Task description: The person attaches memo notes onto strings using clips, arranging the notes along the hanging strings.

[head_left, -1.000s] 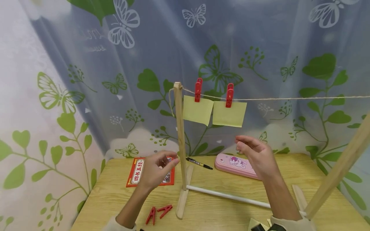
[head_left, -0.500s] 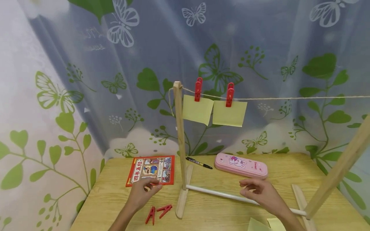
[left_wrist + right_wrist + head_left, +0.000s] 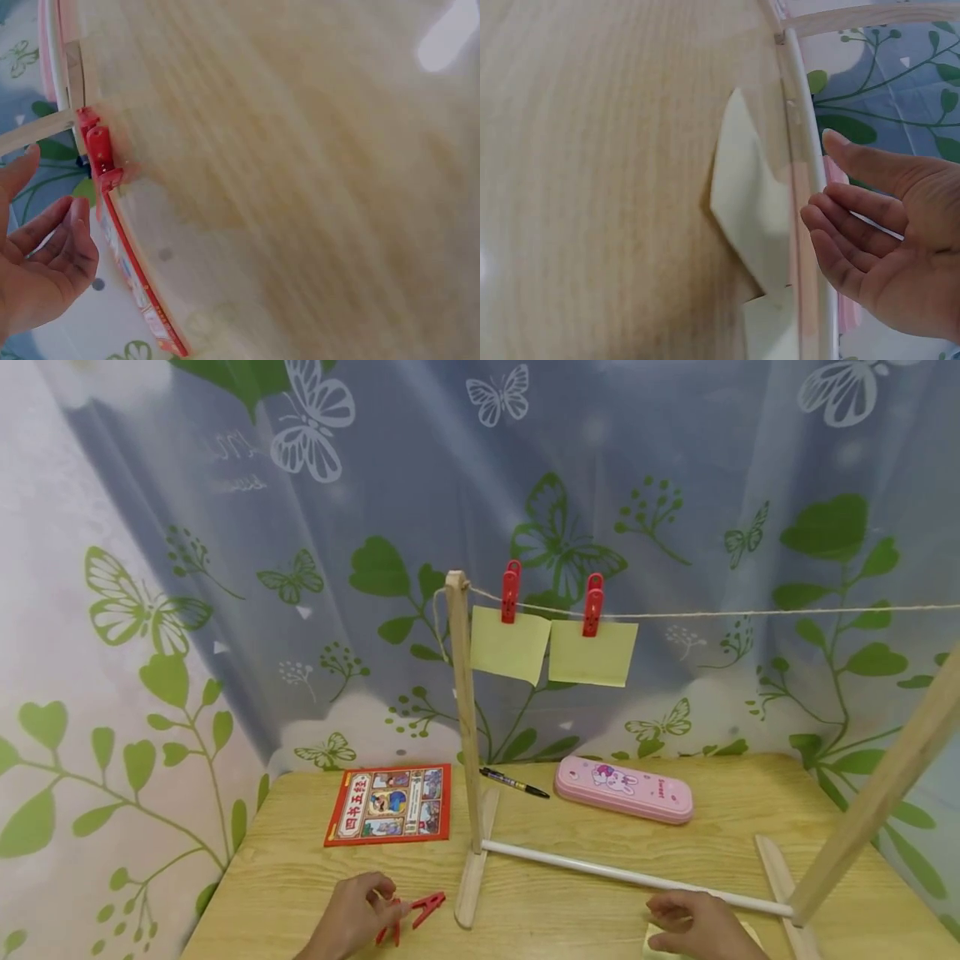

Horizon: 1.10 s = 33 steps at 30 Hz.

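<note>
2 red clothespins [image 3: 431, 904] lie near the left hand [image 3: 354, 912], yellow notes [image 3: 746, 191] near the right hand [image 3: 699, 925] (both relaxed-fingered, empty).

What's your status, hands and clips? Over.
Left hand by two loose red clips, right hand over loose yellow notes, both empty. Two notes clipped to the line. Wooden stand foot between hands.
</note>
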Each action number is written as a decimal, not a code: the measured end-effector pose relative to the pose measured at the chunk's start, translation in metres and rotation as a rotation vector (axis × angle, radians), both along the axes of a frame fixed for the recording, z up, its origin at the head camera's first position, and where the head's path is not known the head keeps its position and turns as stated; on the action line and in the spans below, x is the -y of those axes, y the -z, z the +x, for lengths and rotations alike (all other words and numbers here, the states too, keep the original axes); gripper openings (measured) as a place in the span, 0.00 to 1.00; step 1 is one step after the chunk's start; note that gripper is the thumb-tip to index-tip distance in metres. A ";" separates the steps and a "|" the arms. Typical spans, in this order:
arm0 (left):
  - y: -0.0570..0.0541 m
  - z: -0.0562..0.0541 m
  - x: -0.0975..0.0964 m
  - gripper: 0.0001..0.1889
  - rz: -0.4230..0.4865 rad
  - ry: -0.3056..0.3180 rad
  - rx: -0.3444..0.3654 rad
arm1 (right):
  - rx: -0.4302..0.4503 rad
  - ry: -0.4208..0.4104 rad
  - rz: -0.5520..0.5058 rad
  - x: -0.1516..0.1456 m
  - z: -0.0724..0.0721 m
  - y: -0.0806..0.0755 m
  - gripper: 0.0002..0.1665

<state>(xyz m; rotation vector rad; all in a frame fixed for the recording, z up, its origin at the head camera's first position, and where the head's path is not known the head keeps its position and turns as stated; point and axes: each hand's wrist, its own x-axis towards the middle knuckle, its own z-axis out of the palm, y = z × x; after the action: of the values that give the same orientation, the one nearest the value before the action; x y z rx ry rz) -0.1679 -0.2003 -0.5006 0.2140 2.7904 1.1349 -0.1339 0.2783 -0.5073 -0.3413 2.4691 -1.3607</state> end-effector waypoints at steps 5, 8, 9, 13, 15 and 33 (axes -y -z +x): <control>0.012 0.005 0.001 0.24 -0.016 -0.047 0.134 | -0.013 0.022 0.040 -0.002 0.002 0.006 0.35; 0.017 0.006 -0.001 0.23 -0.033 -0.048 0.179 | -0.057 0.026 0.114 -0.002 0.001 0.010 0.32; 0.017 0.006 -0.001 0.22 -0.036 -0.046 0.189 | -0.072 0.030 0.149 -0.001 0.000 0.011 0.30; 0.017 0.008 -0.006 0.20 -0.072 -0.060 0.186 | -0.122 0.023 0.271 0.000 -0.003 0.014 0.23; 0.017 0.008 -0.006 0.20 -0.084 -0.068 0.176 | -0.147 0.003 0.285 0.001 -0.004 0.014 0.23; 0.014 0.012 0.001 0.18 -0.090 -0.092 0.188 | -0.175 0.032 0.282 0.016 -0.003 0.016 0.24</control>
<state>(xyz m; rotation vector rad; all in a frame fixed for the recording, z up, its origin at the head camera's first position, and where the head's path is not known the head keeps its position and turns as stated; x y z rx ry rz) -0.1561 -0.2016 -0.5145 -0.0296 2.7001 0.9878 -0.1368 0.2622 -0.5237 -0.3687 2.7749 -1.0114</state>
